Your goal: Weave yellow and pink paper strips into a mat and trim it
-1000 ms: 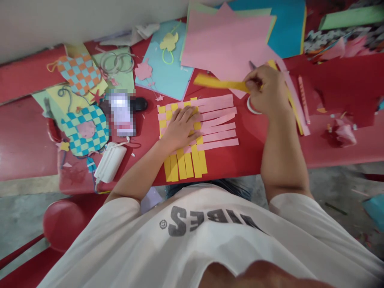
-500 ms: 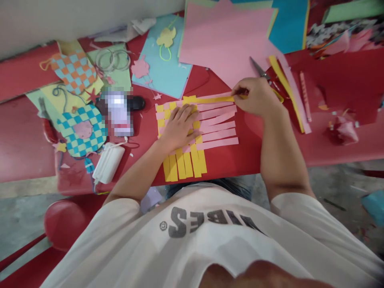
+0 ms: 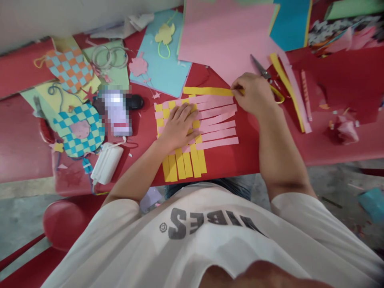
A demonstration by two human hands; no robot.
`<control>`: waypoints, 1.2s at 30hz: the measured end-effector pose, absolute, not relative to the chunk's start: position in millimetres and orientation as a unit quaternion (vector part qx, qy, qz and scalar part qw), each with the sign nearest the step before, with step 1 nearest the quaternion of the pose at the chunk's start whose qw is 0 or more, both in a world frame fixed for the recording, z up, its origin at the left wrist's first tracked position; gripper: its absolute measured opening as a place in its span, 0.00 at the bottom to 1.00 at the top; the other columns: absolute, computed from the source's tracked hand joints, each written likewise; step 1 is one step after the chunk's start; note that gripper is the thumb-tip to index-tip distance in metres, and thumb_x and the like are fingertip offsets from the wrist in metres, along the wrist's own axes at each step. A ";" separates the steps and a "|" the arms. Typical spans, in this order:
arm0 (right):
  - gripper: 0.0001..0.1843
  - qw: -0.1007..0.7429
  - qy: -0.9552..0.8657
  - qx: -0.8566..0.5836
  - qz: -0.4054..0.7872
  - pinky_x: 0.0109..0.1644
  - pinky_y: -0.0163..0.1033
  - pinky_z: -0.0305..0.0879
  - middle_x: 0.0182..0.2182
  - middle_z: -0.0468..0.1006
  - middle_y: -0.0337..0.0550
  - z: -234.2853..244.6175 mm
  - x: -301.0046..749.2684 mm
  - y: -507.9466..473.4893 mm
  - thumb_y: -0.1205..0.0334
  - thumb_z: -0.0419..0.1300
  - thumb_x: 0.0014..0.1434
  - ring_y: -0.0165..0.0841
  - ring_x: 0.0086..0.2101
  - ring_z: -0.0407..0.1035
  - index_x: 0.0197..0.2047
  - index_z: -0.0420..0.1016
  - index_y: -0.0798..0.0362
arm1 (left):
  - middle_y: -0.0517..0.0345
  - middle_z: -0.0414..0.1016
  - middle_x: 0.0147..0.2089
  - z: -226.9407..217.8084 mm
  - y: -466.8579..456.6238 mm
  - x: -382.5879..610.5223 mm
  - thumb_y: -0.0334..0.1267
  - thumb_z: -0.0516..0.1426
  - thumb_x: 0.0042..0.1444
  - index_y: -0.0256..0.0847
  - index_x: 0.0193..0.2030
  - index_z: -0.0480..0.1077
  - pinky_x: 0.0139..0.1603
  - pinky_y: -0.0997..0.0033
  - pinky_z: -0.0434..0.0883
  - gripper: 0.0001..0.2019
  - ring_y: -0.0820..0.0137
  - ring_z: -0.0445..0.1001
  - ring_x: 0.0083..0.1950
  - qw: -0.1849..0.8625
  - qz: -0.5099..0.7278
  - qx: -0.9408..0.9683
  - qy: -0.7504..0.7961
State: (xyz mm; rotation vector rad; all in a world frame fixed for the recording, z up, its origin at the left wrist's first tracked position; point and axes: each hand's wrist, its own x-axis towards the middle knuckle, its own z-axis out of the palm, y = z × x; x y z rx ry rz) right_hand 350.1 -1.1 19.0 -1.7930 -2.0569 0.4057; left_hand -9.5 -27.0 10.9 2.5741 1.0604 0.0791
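A half-woven mat of pink and yellow paper strips [image 3: 216, 132] lies on the red table [image 3: 228, 160] in front of me. My left hand [image 3: 178, 126] lies flat on its woven left part, fingers stretched out. My right hand [image 3: 255, 94] pinches the right end of a loose yellow strip [image 3: 207, 91], which lies across the mat's far edge, pointing left.
Scissors [image 3: 264, 74] with yellow handles lie just beyond my right hand, beside long yellow and pink strips [image 3: 289, 90]. Large pink [image 3: 222, 36] and blue sheets [image 3: 159, 68] cover the far side. Checkered woven pieces [image 3: 79, 130], a blurred phone [image 3: 115, 112] and a white charger [image 3: 106, 162] sit at left.
My right hand has brought the yellow strip down from above the pink sheet to the mat's far edge. The left hand has stayed pressed on the weave.
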 end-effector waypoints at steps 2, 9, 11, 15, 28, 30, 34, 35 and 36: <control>0.09 0.186 -0.725 -0.645 0.154 0.62 0.60 0.77 0.56 0.88 0.47 21.4 349.7 -3.5 0.55 0.60 0.77 0.50 0.54 0.80 0.50 0.83 0.40 | 0.38 0.54 0.94 10.9 -26.8 -9.5 0.59 0.60 0.80 0.40 0.90 0.60 0.96 0.33 0.47 0.41 0.41 0.51 0.95 0.176 0.028 0.910 0.375; 0.07 0.177 -0.700 -0.669 0.176 0.57 0.59 0.77 0.47 0.89 0.44 32.3 348.4 -15.5 0.57 0.62 0.75 0.51 0.49 0.81 0.53 0.80 0.37 | 0.38 0.57 0.92 6.9 -25.5 -10.7 0.60 0.60 0.79 0.40 0.90 0.60 0.96 0.32 0.46 0.42 0.39 0.52 0.94 0.173 0.031 0.913 0.368; 0.05 0.179 -0.700 -0.667 0.179 0.58 0.59 0.77 0.48 0.89 0.43 35.2 346.8 -16.6 0.55 0.62 0.76 0.51 0.50 0.81 0.52 0.80 0.36 | 0.38 0.60 0.91 6.4 -25.3 -10.6 0.60 0.60 0.79 0.40 0.90 0.59 0.96 0.32 0.46 0.42 0.39 0.54 0.94 0.177 0.031 0.912 0.370; 0.05 0.185 -0.697 -0.668 0.184 0.61 0.61 0.77 0.48 0.89 0.43 38.4 344.4 -15.8 0.49 0.63 0.77 0.52 0.51 0.81 0.50 0.79 0.35 | 0.42 0.58 0.92 8.6 -25.8 -10.3 0.59 0.61 0.78 0.41 0.91 0.59 0.96 0.32 0.46 0.43 0.38 0.53 0.94 0.181 0.026 0.909 0.374; 0.02 0.173 -0.698 -0.677 0.153 0.64 0.63 0.77 0.54 0.87 0.47 32.2 340.3 -10.2 0.56 0.63 0.75 0.51 0.56 0.77 0.46 0.76 0.41 | 0.43 0.56 0.94 12.3 -27.4 -10.7 0.60 0.59 0.80 0.41 0.91 0.57 0.96 0.32 0.45 0.43 0.40 0.50 0.95 0.167 0.016 0.913 0.371; 0.08 0.172 -0.678 -0.695 0.169 0.69 0.69 0.73 0.54 0.88 0.44 34.4 339.0 -11.6 0.46 0.60 0.78 0.54 0.61 0.73 0.47 0.78 0.36 | 0.43 0.55 0.94 10.5 -26.7 -10.8 0.59 0.59 0.79 0.42 0.92 0.57 0.96 0.32 0.44 0.43 0.40 0.48 0.96 0.172 0.018 0.912 0.371; 0.15 0.178 -0.623 -0.727 0.228 0.79 0.75 0.60 0.48 0.91 0.41 35.4 338.1 -12.9 0.33 0.59 0.78 0.58 0.67 0.67 0.50 0.80 0.29 | 0.43 0.56 0.94 9.6 -25.9 -10.5 0.59 0.60 0.79 0.44 0.92 0.58 0.96 0.30 0.44 0.42 0.38 0.46 0.96 0.180 0.028 0.911 0.370; 0.16 0.179 -0.618 -0.729 0.232 0.79 0.74 0.59 0.47 0.91 0.40 34.8 338.2 -12.7 0.32 0.59 0.78 0.58 0.67 0.67 0.49 0.80 0.30 | 0.43 0.56 0.94 9.9 -25.9 -10.4 0.59 0.60 0.79 0.44 0.92 0.58 0.96 0.30 0.43 0.42 0.37 0.45 0.96 0.181 0.028 0.911 0.370; 0.16 0.180 -0.618 -0.730 0.231 0.78 0.73 0.60 0.48 0.91 0.40 33.8 338.5 -12.4 0.32 0.60 0.78 0.57 0.67 0.68 0.48 0.80 0.31 | 0.43 0.55 0.94 10.4 -25.9 -10.2 0.59 0.60 0.79 0.43 0.91 0.58 0.96 0.31 0.43 0.42 0.37 0.45 0.97 0.181 0.026 0.910 0.371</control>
